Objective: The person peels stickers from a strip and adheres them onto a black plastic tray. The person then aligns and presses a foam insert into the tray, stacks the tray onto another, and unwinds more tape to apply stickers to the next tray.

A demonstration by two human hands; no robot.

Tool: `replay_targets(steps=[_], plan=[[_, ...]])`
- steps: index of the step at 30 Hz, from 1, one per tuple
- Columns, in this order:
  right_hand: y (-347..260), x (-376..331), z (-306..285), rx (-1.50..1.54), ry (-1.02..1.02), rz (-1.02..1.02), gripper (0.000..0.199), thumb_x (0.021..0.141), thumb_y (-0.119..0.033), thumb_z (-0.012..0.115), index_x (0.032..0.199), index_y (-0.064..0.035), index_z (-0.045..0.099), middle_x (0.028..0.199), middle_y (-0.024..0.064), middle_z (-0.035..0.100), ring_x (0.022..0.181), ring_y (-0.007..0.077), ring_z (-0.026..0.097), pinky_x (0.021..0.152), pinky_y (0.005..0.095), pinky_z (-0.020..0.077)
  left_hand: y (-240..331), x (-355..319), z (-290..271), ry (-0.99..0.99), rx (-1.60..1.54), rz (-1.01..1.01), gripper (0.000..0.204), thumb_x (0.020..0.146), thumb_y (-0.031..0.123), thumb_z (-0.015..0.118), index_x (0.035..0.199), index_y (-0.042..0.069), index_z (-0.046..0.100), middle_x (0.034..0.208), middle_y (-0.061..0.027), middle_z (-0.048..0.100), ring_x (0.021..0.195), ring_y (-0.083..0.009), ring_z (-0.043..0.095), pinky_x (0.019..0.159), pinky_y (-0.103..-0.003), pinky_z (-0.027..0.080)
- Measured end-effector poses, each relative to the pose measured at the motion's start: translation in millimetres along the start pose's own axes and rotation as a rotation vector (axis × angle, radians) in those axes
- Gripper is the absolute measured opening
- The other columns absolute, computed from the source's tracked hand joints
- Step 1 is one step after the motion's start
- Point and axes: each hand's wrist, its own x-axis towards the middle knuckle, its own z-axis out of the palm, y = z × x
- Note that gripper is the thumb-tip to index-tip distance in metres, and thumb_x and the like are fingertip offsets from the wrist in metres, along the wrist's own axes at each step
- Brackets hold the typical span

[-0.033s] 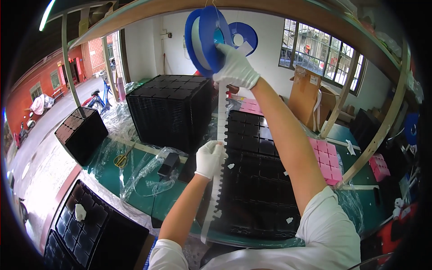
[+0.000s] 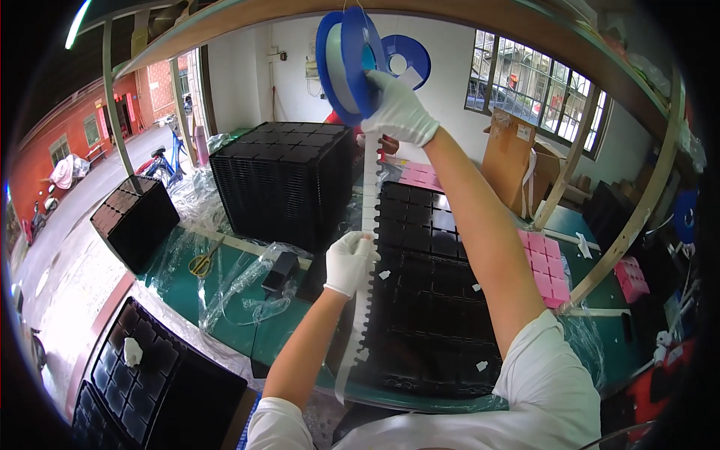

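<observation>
Head view: tape (image 2: 369,195) runs nearly straight down from reel (image 2: 346,64) at 12 o'clock to L hand (image 2: 349,262) near centre, then on past it toward 6 o'clock, its loose end over the table's (image 2: 232,319) near edge. Long axis of tape: 12–6, close to vertical, slight lean to the left low down.

R hand (image 2: 399,109), white glove, is raised high, fingers wrapped on the reel's lower right rim; reel sits at about 10 o'clock from that palm, touching. L hand, also gloved, is closed on the tape, pinching it at its right side; tape passes through at 3 o'clock of the palm. Can't tell how tight the pinch is.

L hand is the nearer one to the free stretch of tape; R is at the source end only. Taut span between hands lies at 12 o'clock from L fingers.

Under the tape: black tray (image 2: 442,300) flat on table, w/ small white bits in a few cells. Tray stack (image 2: 281,184) at 10 o'clock of L hand, scissors (image 2: 201,262) at 9.
</observation>
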Motion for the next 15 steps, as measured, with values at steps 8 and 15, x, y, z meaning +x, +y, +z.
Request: replay_targets(steps=[8, 15], plan=[[8, -13, -8, 0.551, -0.109, 0.098, 0.076, 0.06, 0.011, 0.068, 0.134, 0.0071, 0.05, 0.131, 0.0151, 0.059, 0.125, 0.0191, 0.053, 0.104, 0.0282, 0.0416, 3, -38, 0, -0.047, 0.034, 0.094, 0.017, 0.096, 0.009, 0.064, 0.108, -0.002, 0.065, 0.082, -0.0062, 0.07, 0.067, -0.0085, 0.065, 0.06, -0.021, 0.052], [7, -12, -1, 0.523, -0.044, 0.109, 0.072, 0.061, 0.01, 0.067, 0.131, 0.0064, 0.052, 0.122, 0.0138, 0.063, 0.113, 0.0198, 0.057, 0.1, 0.0266, 0.0422, 26, -109, 0, -0.086, -0.228, -0.067, 0.017, 0.093, 0.006, 0.068, 0.107, -0.003, 0.066, 0.089, -0.0075, 0.073, 0.07, -0.0091, 0.065, 0.062, -0.021, 0.052]])
